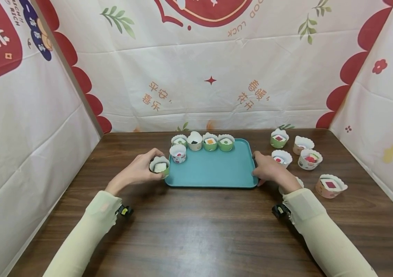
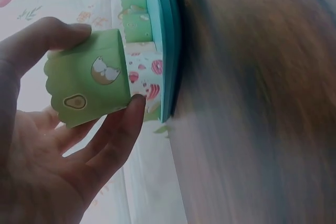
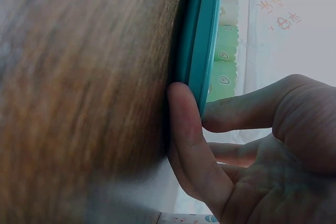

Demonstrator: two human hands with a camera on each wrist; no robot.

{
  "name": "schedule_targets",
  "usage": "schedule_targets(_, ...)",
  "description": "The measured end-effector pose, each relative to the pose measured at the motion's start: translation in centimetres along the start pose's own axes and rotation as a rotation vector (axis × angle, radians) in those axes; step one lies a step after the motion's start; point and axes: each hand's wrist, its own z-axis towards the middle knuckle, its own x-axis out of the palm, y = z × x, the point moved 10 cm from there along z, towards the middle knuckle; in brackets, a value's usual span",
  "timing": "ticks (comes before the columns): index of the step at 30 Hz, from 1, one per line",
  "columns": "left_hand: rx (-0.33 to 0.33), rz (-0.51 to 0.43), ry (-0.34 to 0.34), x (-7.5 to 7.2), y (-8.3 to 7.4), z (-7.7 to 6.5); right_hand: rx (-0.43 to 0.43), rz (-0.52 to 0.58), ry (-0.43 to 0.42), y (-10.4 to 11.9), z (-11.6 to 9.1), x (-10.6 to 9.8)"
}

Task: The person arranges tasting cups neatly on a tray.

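My left hand [image 1: 135, 171] grips a green paper baking cup [image 1: 160, 167] with a pale square piece inside, at the left front corner of a teal tray [image 1: 213, 169]. In the left wrist view, thumb and fingers span this green cup [image 2: 86, 77], printed with an avocado and a cat face. My right hand [image 1: 269, 169] pinches the tray's right edge; the right wrist view shows a finger under the rim [image 3: 210, 40] and the thumb against its upper side. Several filled cups line the tray's back left, and a white patterned cup [image 1: 178, 154] stands before them.
Right of the tray, several filled paper cups stand on the brown wooden table [image 1: 196, 227], among them an orange one [image 1: 330, 186] and a green one [image 1: 279, 139]. One cup is partly hidden behind the right wrist. A printed white cloth [image 1: 196, 77] hangs behind.
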Motion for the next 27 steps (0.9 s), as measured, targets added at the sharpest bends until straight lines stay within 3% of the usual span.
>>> schedule_targets(7,0.043,0.013,-0.052,0.2,-1.2,1.4,0.0,0.002,0.003,0.0,0.0,0.0)
schedule_targets(17,0.064,0.051,-0.062,1.2,-1.7,4.0,0.0,0.01,0.006,-0.2,0.1,0.2)
schedule_targets(27,0.083,0.055,-0.071,1.5,-3.6,5.8,0.01,-0.007,0.005,-0.2,0.1,0.0)
